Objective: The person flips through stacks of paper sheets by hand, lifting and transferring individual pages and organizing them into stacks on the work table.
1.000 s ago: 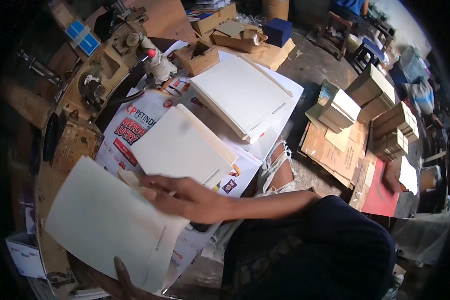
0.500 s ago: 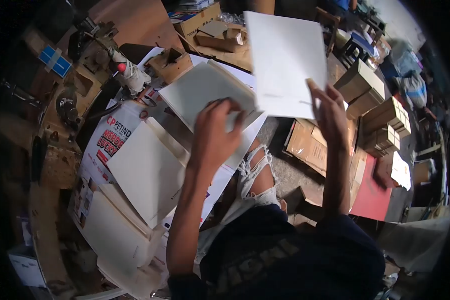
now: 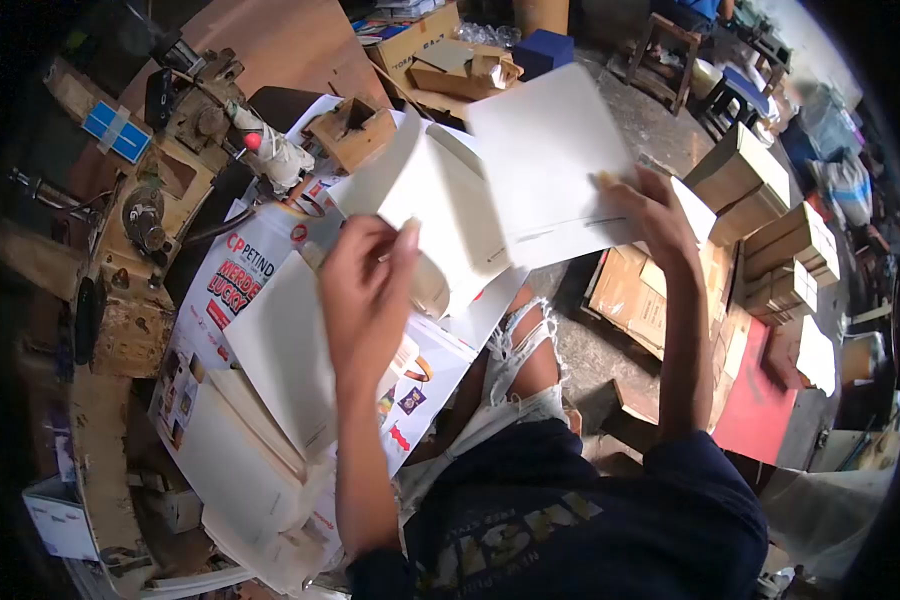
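Observation:
My right hand (image 3: 665,225) pinches a white sheet (image 3: 555,160) by its lower right corner, thumb on top. Small dark print runs along the sheet's lower edge, and it is held up over the table's right side. Closed at the near left edge of another pale sheet (image 3: 415,200), my left hand (image 3: 365,290) has its thumb on top while that sheet bends upward. Beneath it lies a paper stack (image 3: 457,150), partly hidden. More paper stacks, a middle one (image 3: 280,345) and a near one (image 3: 220,450), lie fanned on the printed poster (image 3: 210,290) covering the table.
At the left stands a worn machine (image 3: 155,210) with a wrapped part (image 3: 275,155). A small wooden box (image 3: 350,130) sits beyond the stacks. Wrapped paper bundles (image 3: 740,180) and a red board (image 3: 755,390) are at the right. A person (image 3: 695,12) is partly visible far back.
My left hand has moved left and toward me, closing on a sheet whose far part now curls up. The sheet in my right hand has tilted and come lower.

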Available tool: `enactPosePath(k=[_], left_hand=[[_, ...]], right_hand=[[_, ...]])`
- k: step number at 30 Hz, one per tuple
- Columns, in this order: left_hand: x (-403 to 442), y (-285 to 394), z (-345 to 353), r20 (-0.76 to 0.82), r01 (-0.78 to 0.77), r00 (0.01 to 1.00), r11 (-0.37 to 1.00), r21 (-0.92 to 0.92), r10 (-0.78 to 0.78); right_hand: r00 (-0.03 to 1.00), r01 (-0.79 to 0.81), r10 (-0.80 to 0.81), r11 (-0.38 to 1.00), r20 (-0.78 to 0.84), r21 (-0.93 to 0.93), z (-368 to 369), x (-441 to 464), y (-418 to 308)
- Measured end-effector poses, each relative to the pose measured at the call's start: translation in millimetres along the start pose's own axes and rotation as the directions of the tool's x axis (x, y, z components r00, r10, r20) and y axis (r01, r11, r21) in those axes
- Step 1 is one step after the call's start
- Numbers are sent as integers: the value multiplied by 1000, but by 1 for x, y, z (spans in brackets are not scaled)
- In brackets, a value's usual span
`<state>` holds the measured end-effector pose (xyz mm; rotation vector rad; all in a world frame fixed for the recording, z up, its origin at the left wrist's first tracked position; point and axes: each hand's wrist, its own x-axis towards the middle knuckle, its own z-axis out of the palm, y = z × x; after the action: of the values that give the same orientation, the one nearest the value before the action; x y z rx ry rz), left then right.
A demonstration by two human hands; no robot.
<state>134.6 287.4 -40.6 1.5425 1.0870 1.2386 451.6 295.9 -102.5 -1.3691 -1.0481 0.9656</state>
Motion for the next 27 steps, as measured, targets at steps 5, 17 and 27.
enactPosePath(k=[5, 17, 27], left_hand=[[-71, 27, -55, 22, 39, 994, 557, 830, -103], [-108, 7, -95, -8, 132, 982, 662, 738, -186], [-164, 11, -132, -472, 210, 876, 959, 192, -97]], right_hand=[[977, -74, 100, 988, 191, -136, 57, 23, -9], [947, -101, 219, 897, 234, -429, 107, 13, -40], [935, -118, 76, 988, 347, 101, 124, 0, -20]])
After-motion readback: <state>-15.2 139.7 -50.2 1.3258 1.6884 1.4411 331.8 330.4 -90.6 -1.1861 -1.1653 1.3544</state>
